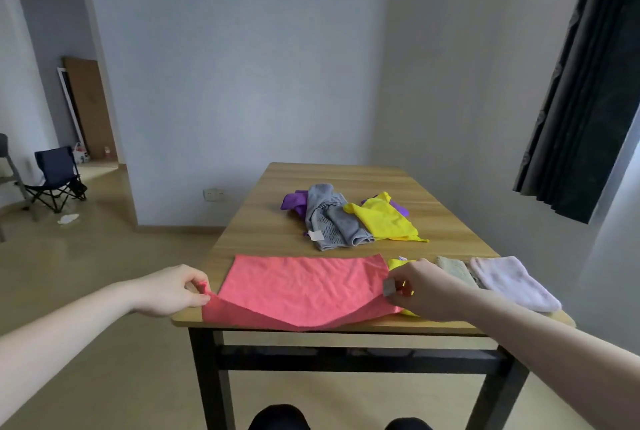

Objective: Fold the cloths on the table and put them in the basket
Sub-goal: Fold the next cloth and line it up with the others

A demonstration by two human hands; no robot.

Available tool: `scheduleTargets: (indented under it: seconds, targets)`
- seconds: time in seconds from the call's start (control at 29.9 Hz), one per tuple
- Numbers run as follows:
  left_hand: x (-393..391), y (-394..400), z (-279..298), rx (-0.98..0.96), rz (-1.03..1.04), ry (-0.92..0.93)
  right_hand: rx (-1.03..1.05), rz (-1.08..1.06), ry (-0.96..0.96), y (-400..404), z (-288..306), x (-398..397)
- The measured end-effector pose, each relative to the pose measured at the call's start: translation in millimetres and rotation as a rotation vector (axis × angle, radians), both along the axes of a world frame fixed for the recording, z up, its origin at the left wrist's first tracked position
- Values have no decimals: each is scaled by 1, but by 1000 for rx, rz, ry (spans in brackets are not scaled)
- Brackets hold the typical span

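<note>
Two bare forearms reach in from the near edge toward a wooden counter (263,222) that fills the middle of the view, with plain walls and a dark curtain (581,83) behind. Spread flat along the counter's near edge lies a pink cloth (304,286), its front hem lifted and drooping in a shallow curve over the edge. Farther back sits a loose heap of unfolded cloths: a grey cloth (329,218), a yellow cloth (386,220) and a purple cloth (294,201). At the near right lie folded cloths (512,282) in pale lilac and beige, side by side. No basket is in view. Left hand (173,291) pinches the pink cloth's near left corner between thumb and fingertips; right hand (420,286) pinches the near right corner, beside a small white label. Thin, light and limp, the cloth will likely sag wherever unsupported, so corners look like the best hold for carrying the near hem over to the far one
</note>
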State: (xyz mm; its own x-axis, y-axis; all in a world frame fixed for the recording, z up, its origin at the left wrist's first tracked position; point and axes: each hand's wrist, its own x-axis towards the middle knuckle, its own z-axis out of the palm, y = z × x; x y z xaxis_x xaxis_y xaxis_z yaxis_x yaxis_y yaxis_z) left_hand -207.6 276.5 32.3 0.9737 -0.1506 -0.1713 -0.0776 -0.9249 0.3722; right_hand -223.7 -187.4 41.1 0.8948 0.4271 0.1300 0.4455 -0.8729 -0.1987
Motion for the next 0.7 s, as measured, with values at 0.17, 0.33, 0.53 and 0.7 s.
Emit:
scheduleTargets:
  seconds: [0.17,0.33,0.53,0.7]
  targets:
    - [18,3,0,-198,20,-7,100,-114,-30,-5,4,8]
    - [42,-10,-3,-497,189,-102,245,-252,-37,-3,11,30]
    - [82,-23,-24,-758,347,-207,348,-398,-26,2,6,67]
    - [108,-34,-43,-776,442,-309,466,-485,-59,6,-11,93]
